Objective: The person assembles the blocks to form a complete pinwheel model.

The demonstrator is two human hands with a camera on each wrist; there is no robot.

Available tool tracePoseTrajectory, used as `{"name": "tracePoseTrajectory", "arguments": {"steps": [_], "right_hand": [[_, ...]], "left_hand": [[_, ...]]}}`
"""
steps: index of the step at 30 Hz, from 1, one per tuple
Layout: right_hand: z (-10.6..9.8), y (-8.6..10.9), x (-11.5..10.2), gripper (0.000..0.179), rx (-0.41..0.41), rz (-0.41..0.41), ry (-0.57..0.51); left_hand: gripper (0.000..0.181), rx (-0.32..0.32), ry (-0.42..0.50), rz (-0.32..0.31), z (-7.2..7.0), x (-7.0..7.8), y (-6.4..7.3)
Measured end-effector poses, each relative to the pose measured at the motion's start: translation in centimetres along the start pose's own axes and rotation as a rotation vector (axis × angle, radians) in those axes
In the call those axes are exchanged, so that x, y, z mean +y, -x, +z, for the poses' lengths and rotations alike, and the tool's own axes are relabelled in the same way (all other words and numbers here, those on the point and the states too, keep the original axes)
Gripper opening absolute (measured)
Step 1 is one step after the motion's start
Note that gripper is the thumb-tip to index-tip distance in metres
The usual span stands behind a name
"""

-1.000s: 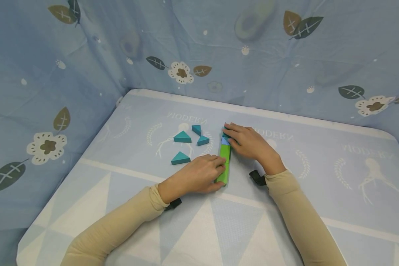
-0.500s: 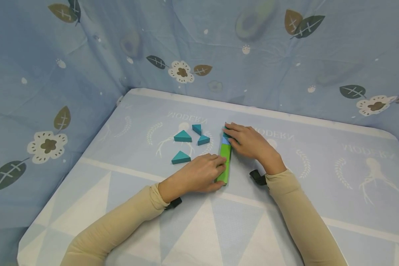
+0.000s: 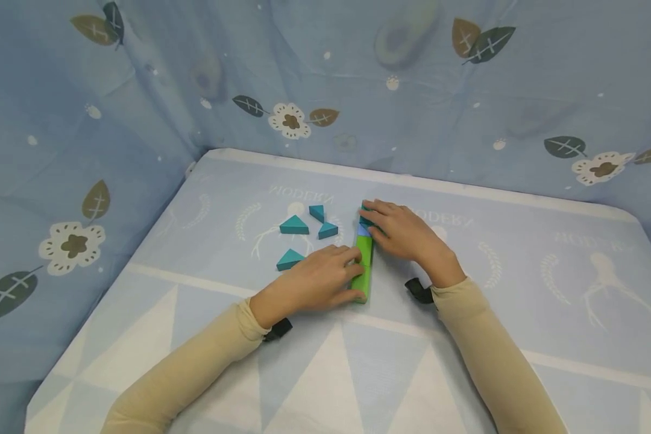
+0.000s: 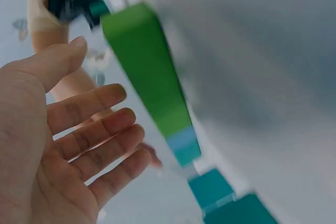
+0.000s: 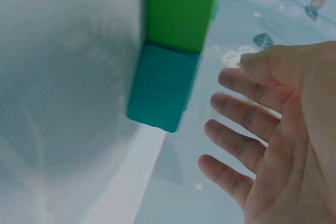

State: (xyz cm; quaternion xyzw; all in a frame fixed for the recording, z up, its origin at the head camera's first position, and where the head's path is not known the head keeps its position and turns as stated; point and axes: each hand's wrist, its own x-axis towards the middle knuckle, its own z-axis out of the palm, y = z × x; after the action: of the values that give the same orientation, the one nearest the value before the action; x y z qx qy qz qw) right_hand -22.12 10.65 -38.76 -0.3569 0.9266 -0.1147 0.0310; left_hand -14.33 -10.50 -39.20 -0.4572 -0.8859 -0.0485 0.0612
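In the head view, a straight row of blocks lies on the table: green blocks (image 3: 364, 253) nearer the person, a light-blue piece (image 3: 363, 231) beyond them, and teal at the far end (image 3: 365, 211). My left hand (image 3: 320, 280) is at the left side of the green part, its fingers relaxed and spread in the left wrist view, apart from the green block (image 4: 147, 66). My right hand (image 3: 407, 235) is over the far end, its fingertips covering part of the teal. The right wrist view shows those fingers loosely extended beside the teal block (image 5: 164, 87). Neither hand grips anything.
Several loose teal triangular blocks lie left of the row, among them one at the back (image 3: 317, 212), a larger one (image 3: 294, 225) and one near the left wrist (image 3: 290, 260). A patterned cloth (image 3: 466, 361) covers the table. Blue curtains (image 3: 325, 72) stand behind and left.
The left hand's fingers have loosened and drawn slightly left off the green blocks. The right hand stays nearly in place. The head view has shifted a little.
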Motion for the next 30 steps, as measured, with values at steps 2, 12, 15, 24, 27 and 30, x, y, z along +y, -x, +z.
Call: {"name": "tracePoseTrajectory", "arguments": {"steps": [2,12,15,24,27,30], "right_hand": [[-0.2,0.7,-0.3,0.046,0.016,0.004,0.020],[1.9,5.9,-3.6,0.058,0.143,-0.018,0.079],[2.6,6.4,-4.4,0.060,0.165,-0.025,0.079],[3.6,6.2,-5.2,0.064,0.172,-0.016,0.079],[3.6,6.3,-5.2,0.064,0.181,-0.021,0.090],[3.6,6.3,-5.2,0.063,0.186,-0.028,0.098]], "left_hand": [[0.039,0.012,0.028,-0.031,-0.6,-1.2,-0.3],[0.017,-0.066,0.020,-0.347,-3.3,-8.1,-1.1],[0.017,-0.121,0.051,-0.413,-3.4,-8.4,-1.4],[0.025,-0.232,0.063,-0.471,-2.4,-7.3,-1.5],[0.026,-0.232,0.090,-0.472,-2.2,-7.4,-1.7],[0.027,-0.232,0.101,-0.469,-2.1,-7.6,-1.9]]}}
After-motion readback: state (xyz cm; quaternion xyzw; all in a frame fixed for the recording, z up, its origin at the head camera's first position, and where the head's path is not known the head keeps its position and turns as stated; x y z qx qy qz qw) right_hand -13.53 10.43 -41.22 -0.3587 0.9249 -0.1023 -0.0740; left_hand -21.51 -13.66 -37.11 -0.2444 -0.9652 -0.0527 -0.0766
